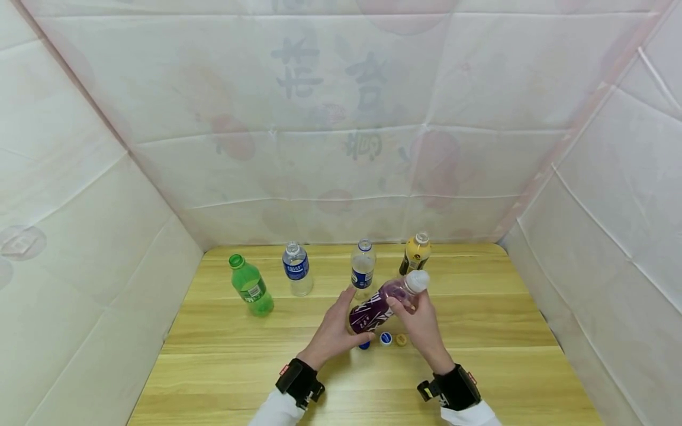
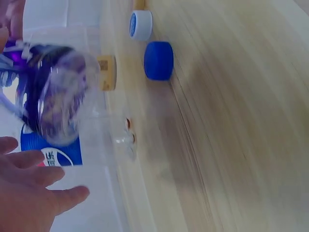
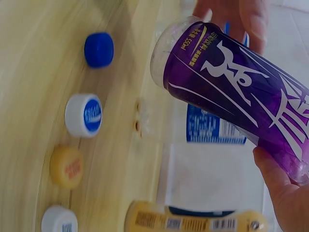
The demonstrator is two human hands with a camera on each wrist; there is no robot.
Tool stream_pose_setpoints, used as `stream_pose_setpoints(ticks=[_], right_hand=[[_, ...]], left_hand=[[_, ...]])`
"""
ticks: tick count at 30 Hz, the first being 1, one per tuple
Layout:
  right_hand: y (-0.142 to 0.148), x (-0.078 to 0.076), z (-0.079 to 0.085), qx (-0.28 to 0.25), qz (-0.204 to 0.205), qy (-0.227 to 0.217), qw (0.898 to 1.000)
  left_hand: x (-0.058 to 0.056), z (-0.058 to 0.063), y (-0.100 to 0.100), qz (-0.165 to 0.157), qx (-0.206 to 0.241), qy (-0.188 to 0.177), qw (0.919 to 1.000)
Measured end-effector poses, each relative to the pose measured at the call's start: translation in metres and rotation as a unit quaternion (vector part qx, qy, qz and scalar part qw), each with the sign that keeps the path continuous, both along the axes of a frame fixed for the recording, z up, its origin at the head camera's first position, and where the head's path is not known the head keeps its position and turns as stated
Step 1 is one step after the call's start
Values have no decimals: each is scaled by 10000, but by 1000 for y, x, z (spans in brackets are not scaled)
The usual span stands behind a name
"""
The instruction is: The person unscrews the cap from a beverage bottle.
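Observation:
A tilted bottle with a purple label (image 1: 371, 312) and a white cap (image 1: 418, 280) is held above the table, its base toward the lower left. My right hand (image 1: 421, 325) grips it near the neck, thumb across the front. My left hand (image 1: 337, 327) is beside the base; in the left wrist view its spread fingers (image 2: 63, 198) stand apart from the bottle. Below lie a blue cap (image 3: 99, 50), a white cap with a blue top (image 3: 84, 115), a yellow cap (image 3: 66, 166) and another white cap (image 3: 59, 221).
Along the back stand an uncapped clear bottle with a blue label (image 1: 296, 269), another clear bottle (image 1: 363, 266) and a yellow bottle (image 1: 415, 253). A green bottle (image 1: 253, 287) stands at the left. Fabric walls (image 1: 341, 165) enclose the wooden table (image 1: 213, 367).

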State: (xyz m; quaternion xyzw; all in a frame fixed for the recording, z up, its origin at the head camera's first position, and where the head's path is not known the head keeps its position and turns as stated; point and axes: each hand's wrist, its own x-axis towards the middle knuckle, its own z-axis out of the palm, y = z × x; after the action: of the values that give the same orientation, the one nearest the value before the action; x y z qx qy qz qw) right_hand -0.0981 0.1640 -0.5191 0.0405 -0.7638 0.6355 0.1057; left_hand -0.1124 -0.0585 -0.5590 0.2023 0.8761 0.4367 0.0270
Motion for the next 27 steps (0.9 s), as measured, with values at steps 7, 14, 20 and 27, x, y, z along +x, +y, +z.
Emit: stream_pose_setpoints(ticks=[7,14,20,27], right_hand=[[-19,3,-2,-43,252,-1,9997],[-30,5,-3,69,374,7,9993],[-34,5,-1,34,386,-75,9992],[-30,4,2,433,469,-85,9979]], left_hand=[[-1,0,10,-93,-11,242,9997],[-2,-2,12,-138,86,314,9994],[-1,-2,10,-181,278,166,9993],[0,-3,7,-99,181,213,9996]])
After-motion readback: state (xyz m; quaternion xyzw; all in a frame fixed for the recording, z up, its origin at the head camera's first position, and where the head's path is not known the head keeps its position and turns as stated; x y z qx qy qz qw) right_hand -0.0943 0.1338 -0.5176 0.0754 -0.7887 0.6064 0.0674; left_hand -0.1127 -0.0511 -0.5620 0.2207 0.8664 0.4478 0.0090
